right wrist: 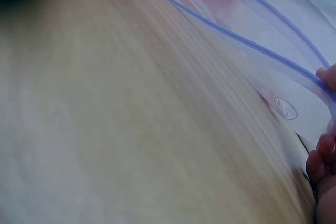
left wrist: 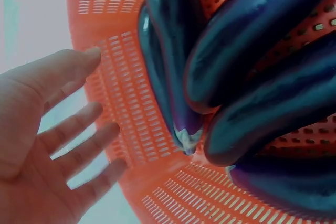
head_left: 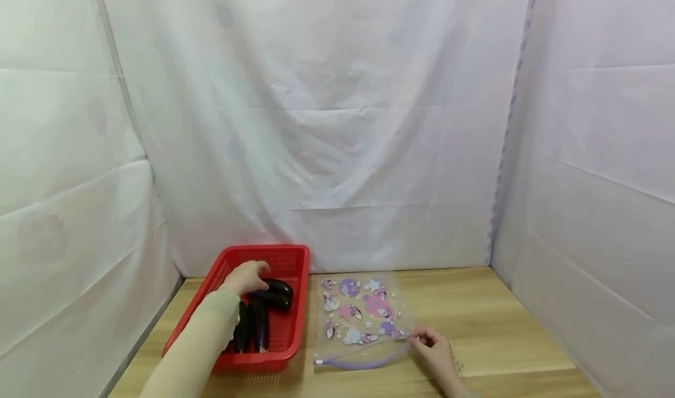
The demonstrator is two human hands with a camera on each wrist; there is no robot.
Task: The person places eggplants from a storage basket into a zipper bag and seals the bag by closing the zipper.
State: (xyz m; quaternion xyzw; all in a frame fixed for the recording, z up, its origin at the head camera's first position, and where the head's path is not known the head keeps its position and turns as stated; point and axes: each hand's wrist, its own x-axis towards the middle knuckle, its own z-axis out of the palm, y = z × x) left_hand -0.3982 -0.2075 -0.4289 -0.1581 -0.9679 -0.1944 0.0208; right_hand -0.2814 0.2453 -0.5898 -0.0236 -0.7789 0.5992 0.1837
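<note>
My left hand (head_left: 246, 278) reaches over a red plastic basket (head_left: 303, 310) with several dark purple eggplants (head_left: 273, 299) lying in it. In the left wrist view its fingers (left wrist: 79, 150) are spread and nearly straight beside the basket's slotted wall, holding nothing, apart from the eggplants (left wrist: 176, 40). A clear zip bag (head_left: 358, 313) printed with pink and purple cartoon figures lies flat right of the basket. At the bag's right front corner, my right hand (head_left: 435, 354) pinches the purple zip edge (head_left: 364, 364). The bag's mouth gapes in the right wrist view, where most of that hand is cut off.
Both the basket and the bag rest on a wood-grain table (head_left: 506, 333). White cloth (head_left: 337, 152) hangs behind the table and along both sides. A white slider (head_left: 319, 362) sits at the left end of the bag's zip.
</note>
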